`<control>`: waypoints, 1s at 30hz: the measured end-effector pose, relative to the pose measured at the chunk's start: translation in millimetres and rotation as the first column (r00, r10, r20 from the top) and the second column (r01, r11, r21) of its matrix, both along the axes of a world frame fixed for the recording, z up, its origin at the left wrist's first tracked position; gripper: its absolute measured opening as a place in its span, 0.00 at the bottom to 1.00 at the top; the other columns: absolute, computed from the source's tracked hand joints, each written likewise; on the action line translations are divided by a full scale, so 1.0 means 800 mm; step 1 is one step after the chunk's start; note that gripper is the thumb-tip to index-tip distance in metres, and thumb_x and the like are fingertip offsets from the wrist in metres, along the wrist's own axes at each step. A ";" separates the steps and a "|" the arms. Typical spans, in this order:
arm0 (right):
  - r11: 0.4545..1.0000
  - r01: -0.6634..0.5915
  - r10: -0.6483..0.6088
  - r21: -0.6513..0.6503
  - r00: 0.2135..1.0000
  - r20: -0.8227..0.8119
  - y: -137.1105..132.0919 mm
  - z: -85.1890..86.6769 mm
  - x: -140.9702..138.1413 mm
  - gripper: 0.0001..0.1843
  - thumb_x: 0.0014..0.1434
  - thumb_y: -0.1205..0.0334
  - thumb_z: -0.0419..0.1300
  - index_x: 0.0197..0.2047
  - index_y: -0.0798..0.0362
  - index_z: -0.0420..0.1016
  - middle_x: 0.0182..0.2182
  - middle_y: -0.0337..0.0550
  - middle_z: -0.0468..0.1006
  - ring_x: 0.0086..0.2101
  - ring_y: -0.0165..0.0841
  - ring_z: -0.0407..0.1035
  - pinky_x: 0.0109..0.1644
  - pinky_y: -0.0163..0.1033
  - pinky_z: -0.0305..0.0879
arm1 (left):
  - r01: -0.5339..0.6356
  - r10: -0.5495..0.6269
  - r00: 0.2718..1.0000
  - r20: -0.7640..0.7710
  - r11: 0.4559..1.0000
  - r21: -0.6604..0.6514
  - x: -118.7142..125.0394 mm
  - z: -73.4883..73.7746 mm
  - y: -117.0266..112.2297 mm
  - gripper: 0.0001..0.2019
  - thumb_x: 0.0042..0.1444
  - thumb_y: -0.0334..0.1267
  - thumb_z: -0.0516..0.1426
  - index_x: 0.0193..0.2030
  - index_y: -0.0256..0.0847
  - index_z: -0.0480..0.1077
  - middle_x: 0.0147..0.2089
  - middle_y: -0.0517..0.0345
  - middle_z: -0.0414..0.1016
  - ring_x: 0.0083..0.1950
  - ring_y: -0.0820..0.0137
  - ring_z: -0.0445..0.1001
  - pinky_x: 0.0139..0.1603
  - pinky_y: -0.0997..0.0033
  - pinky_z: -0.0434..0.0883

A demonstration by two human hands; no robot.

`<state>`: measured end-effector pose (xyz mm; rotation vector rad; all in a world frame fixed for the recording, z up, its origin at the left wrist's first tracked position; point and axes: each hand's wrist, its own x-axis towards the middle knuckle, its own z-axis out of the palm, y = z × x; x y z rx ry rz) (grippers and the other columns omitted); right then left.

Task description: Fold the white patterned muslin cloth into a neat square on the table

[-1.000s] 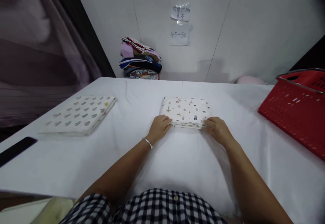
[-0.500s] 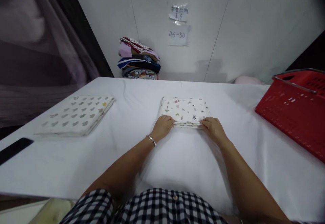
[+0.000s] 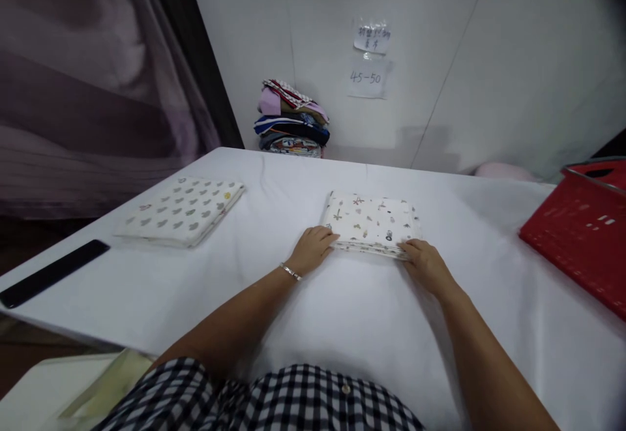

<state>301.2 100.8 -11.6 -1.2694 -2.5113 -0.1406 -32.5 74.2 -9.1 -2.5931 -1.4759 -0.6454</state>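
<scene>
A folded white cloth with small printed figures (image 3: 374, 219) lies flat in front of me on the white-covered table (image 3: 274, 274). My left hand (image 3: 313, 248) grips its near left corner, thumb and fingers closed on the layered edge. At the near right corner my right hand (image 3: 426, 263) pinches the same edge. Several fabric layers show along the front fold between the hands. Farther left rests a second folded white cloth with grey mushroom-like prints (image 3: 180, 212), touched by neither hand.
A red plastic basket (image 3: 581, 235) stands at the right. A long black flat object (image 3: 53, 273) lies near the left edge. Against the back wall is a stack of folded fabrics (image 3: 292, 121), left of two paper signs (image 3: 369, 79). A pale container (image 3: 73, 385) sits below the table, lower left.
The view has turned to the left, so everything appears shifted right and more of the black object shows. Both hands stay at the cloth's near corners.
</scene>
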 end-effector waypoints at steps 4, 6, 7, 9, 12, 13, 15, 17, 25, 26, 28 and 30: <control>0.993 0.030 -0.034 0.110 0.999 0.036 -0.004 -0.008 -0.002 0.22 0.51 0.75 0.50 0.48 0.55 0.71 0.44 0.51 0.73 0.42 0.41 0.66 0.44 0.43 0.62 | -0.040 0.040 0.999 -0.015 0.999 -0.023 -0.001 0.002 0.000 0.15 0.58 0.30 0.52 0.52 0.41 0.66 0.50 0.50 0.70 0.53 0.62 0.64 0.50 0.61 0.63; 0.985 0.034 -0.040 0.169 0.999 0.033 -0.004 -0.012 0.007 0.20 0.52 0.74 0.50 0.47 0.56 0.71 0.43 0.52 0.74 0.41 0.41 0.66 0.43 0.44 0.62 | -0.010 0.009 1.000 -0.019 0.999 -0.040 0.004 0.003 -0.002 0.15 0.58 0.29 0.52 0.51 0.41 0.67 0.48 0.51 0.70 0.51 0.62 0.65 0.49 0.61 0.63; 0.981 0.037 -0.043 0.189 0.999 0.024 -0.003 -0.014 0.013 0.19 0.53 0.74 0.49 0.47 0.56 0.71 0.42 0.52 0.74 0.41 0.41 0.66 0.43 0.44 0.62 | 0.021 -0.022 1.000 -0.022 0.999 -0.050 0.008 0.003 -0.004 0.14 0.58 0.30 0.52 0.51 0.41 0.67 0.47 0.51 0.70 0.50 0.62 0.65 0.48 0.62 0.63; 0.978 0.045 -0.046 0.205 0.999 -0.001 0.000 -0.016 0.027 0.19 0.53 0.73 0.49 0.47 0.55 0.72 0.42 0.52 0.74 0.41 0.41 0.67 0.43 0.45 0.63 | 0.084 -0.084 0.996 -0.009 0.994 -0.064 0.015 0.002 -0.009 0.13 0.59 0.32 0.52 0.51 0.40 0.67 0.47 0.51 0.70 0.48 0.63 0.66 0.47 0.61 0.64; 0.985 0.044 -0.040 0.168 0.999 -0.026 0.003 -0.017 0.042 0.21 0.52 0.73 0.48 0.47 0.54 0.72 0.41 0.50 0.75 0.41 0.41 0.67 0.44 0.45 0.64 | 0.111 -0.104 0.989 0.103 0.992 -0.067 0.022 -0.002 -0.019 0.13 0.58 0.34 0.54 0.51 0.40 0.66 0.47 0.51 0.70 0.49 0.63 0.65 0.48 0.61 0.65; 0.988 0.040 -0.036 0.152 0.999 -0.029 0.003 -0.016 0.043 0.21 0.52 0.73 0.48 0.47 0.54 0.72 0.41 0.50 0.75 0.41 0.41 0.67 0.44 0.46 0.64 | 0.107 -0.095 0.984 0.154 0.992 -0.070 0.022 -0.003 -0.022 0.13 0.57 0.35 0.55 0.50 0.40 0.66 0.48 0.51 0.70 0.49 0.63 0.65 0.49 0.61 0.65; 0.991 0.027 -0.022 0.134 0.999 -0.039 0.000 -0.012 0.041 0.23 0.50 0.72 0.48 0.48 0.55 0.72 0.42 0.51 0.75 0.41 0.41 0.68 0.45 0.46 0.65 | 0.098 -0.075 0.967 0.245 0.992 -0.081 0.019 -0.004 -0.027 0.14 0.56 0.37 0.57 0.50 0.40 0.67 0.48 0.51 0.70 0.49 0.63 0.65 0.50 0.61 0.66; 0.990 -0.003 0.013 0.143 0.998 -0.066 -0.005 -0.007 0.031 0.24 0.50 0.72 0.48 0.49 0.56 0.71 0.43 0.52 0.75 0.43 0.42 0.67 0.46 0.48 0.65 | 0.075 -0.040 0.947 0.319 0.992 -0.098 0.015 -0.004 -0.031 0.15 0.54 0.38 0.59 0.49 0.41 0.67 0.49 0.52 0.69 0.49 0.64 0.66 0.50 0.62 0.66; 0.977 -0.182 0.197 0.108 0.967 -0.161 -0.018 0.014 -0.056 0.16 0.60 0.66 0.49 0.48 0.54 0.71 0.44 0.51 0.74 0.43 0.40 0.67 0.47 0.47 0.65 | -0.064 0.177 0.867 0.467 0.967 -0.247 0.020 0.005 -0.038 0.09 0.54 0.37 0.59 0.42 0.43 0.71 0.42 0.57 0.70 0.46 0.68 0.68 0.47 0.67 0.68; 0.977 -0.195 0.206 0.085 0.966 -0.155 -0.016 0.015 -0.067 0.15 0.61 0.65 0.49 0.48 0.54 0.72 0.43 0.50 0.75 0.43 0.39 0.67 0.47 0.47 0.65 | -0.078 0.189 0.869 0.458 0.965 -0.250 0.022 0.005 -0.038 0.08 0.54 0.36 0.58 0.41 0.43 0.71 0.41 0.57 0.70 0.45 0.68 0.68 0.47 0.67 0.68; 0.977 -0.210 0.214 0.045 0.967 -0.139 -0.013 0.015 -0.085 0.15 0.62 0.64 0.47 0.46 0.53 0.73 0.43 0.49 0.75 0.43 0.39 0.68 0.47 0.46 0.65 | -0.100 0.198 0.881 0.429 0.966 -0.239 0.024 0.005 -0.037 0.07 0.54 0.33 0.57 0.40 0.42 0.72 0.40 0.57 0.71 0.44 0.68 0.68 0.45 0.67 0.68; 0.977 -0.213 0.214 0.018 0.966 -0.144 -0.011 0.011 -0.095 0.16 0.63 0.64 0.47 0.45 0.52 0.75 0.42 0.48 0.76 0.43 0.39 0.68 0.46 0.46 0.65 | -0.106 0.192 0.900 0.392 0.968 -0.229 0.024 0.003 -0.037 0.07 0.54 0.32 0.56 0.39 0.42 0.71 0.39 0.57 0.71 0.43 0.68 0.68 0.45 0.66 0.68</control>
